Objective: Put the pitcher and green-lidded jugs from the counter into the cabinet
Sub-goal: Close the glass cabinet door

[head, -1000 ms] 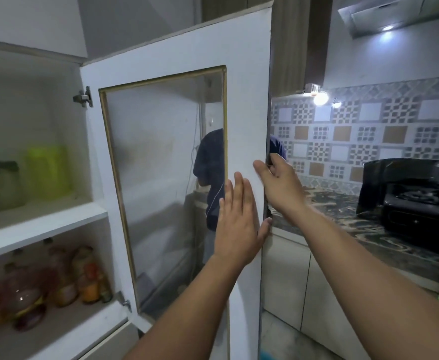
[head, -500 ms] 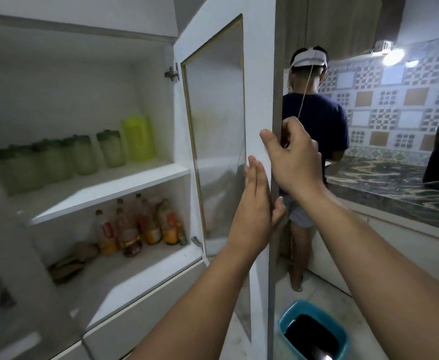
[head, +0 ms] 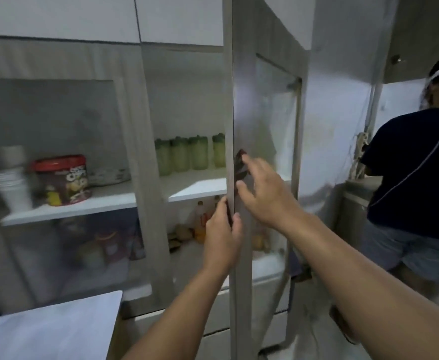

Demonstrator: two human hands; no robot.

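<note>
Two bare hands, left hand (head: 222, 236) gripping its edge, right hand (head: 262, 193) spread loosely open, are swinging the glass-panelled white cabinet door (head: 262, 157) nearly shut, green-lidded translucent jugs (head: 189, 153) already shelved mid-frame, pitcher unseen.

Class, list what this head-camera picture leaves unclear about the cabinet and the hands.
- Pitcher: not visible; the door may hide it.
- Jugs: exact count unclear, door edge cuts the row.
- Lower-shelf bottles: blurred, partly behind the left hand.
- Right hand: motion-blurred, so contact with the door is uncertain.
</note>
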